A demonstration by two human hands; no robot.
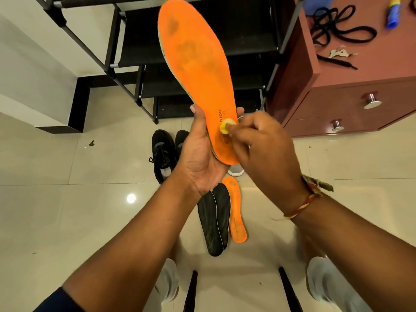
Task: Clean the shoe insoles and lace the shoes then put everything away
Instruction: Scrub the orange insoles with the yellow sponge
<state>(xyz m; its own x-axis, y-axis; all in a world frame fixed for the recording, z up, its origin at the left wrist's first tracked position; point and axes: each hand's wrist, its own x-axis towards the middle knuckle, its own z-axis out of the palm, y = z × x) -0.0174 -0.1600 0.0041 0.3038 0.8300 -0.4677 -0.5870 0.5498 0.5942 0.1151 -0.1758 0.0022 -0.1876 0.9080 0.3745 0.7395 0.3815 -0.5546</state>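
1. The left hand (200,152) holds the heel end of a large orange insole (198,70), palm up under it. Its fingers (240,110) curl round the far edge and the thumb (197,113) lies along the near edge, so the insole is clamped between them.
2. The insole stands tilted, toe end pointing up and away, with dark worn patches on its orange face.
3. The right hand (263,145) pinches a small yellow pad (227,125) between thumb and fingertips, its fingers drawn close together round it. The pad presses on the insole near the printed lettering at the heel.
4. A braided thread band (308,199) sits on the right wrist.
5. On the floor (67,210) below the hands lie a second orange insole (236,212) and two black insoles (215,221), side by side and overlapping at the edges.
6. A pair of black shoes (166,152) stands on the floor just beyond them, partly hidden by the left hand, and a sliver of a grey shoe (236,170) shows beneath the held insole.
7. A black shoe rack (139,52) stands behind.
8. To the right is a reddish-brown drawer unit (337,104); on its top surface lie black laces (337,30), a blue and yellow tube (394,13) and some keys (340,52).
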